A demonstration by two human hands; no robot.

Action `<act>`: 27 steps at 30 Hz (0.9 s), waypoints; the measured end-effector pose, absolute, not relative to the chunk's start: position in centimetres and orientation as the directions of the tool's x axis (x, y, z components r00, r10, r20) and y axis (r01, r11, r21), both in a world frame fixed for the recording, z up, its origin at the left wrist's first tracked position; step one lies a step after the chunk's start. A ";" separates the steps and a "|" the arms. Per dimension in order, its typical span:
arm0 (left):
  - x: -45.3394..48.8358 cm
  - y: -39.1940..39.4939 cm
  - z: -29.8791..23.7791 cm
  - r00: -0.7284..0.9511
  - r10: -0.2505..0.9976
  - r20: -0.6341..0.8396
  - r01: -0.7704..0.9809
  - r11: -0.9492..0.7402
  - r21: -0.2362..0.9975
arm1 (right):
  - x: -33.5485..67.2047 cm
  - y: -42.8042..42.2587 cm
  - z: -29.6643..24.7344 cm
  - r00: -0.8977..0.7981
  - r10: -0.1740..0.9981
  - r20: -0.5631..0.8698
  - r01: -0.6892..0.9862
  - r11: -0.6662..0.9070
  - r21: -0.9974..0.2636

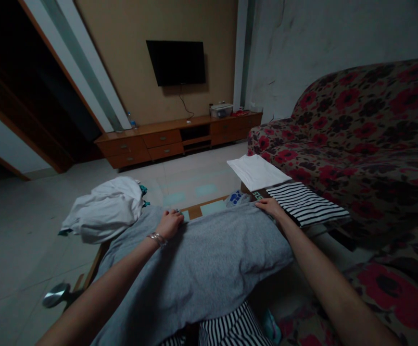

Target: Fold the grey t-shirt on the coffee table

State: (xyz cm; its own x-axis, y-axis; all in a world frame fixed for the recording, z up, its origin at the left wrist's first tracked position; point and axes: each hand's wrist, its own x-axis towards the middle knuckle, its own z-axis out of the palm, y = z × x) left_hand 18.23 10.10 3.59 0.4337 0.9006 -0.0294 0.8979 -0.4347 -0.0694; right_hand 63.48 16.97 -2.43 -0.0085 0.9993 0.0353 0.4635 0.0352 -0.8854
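Observation:
A grey knit garment (209, 259) lies spread over a low table, its near side hanging over the front edge. My left hand (171, 224), with bracelets at the wrist, has its fingers curled on the garment's far edge, left of the middle. My right hand (267, 207) pinches the cloth at the far right corner. To the left, a crumpled white garment (107, 206) with green trim sits in a heap. Past my right hand lie a folded white cloth (257, 172) and a folded black-and-white striped cloth (306, 203).
A floral-covered sofa (367, 110) runs along the right. Part of the wooden table edge (195, 211) shows beyond the grey garment. A round metallic object (56, 294) stands at the left corner. Farther off are a wooden TV cabinet (165, 139) and a wall-mounted TV (177, 63).

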 end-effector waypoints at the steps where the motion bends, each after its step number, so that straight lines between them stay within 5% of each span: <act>1: 18.1 10.2 3.4 0.425 0.905 -0.031 0.903 -0.426 -0.056 | 63.4 16.9 -2.4 -0.016 0.999 0.030 0.463 0.034 -0.886; 9: 17.4 11.8 2.9 0.374 0.919 -0.123 0.927 -0.368 0.066 | 62.6 17.4 -1.8 -0.039 0.999 0.004 0.448 0.021 -0.894; 15: 17.7 11.9 3.8 0.452 0.881 -0.136 0.889 -0.458 -0.015 | 63.3 17.6 -2.3 0.022 1.000 0.001 0.394 -0.008 -0.919; 27: 17.6 13.9 5.5 0.300 0.949 -0.093 0.944 -0.310 -0.114 | 62.4 21.0 -2.9 0.189 0.976 0.107 0.449 0.011 -0.894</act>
State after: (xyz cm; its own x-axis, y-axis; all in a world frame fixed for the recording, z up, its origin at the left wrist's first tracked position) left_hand 17.59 13.86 5.53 0.3002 0.9493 -0.0930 0.9440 -0.3097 -0.1137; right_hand 62.37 20.95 -2.95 0.1887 0.9762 0.1068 0.4488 0.0110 -0.8936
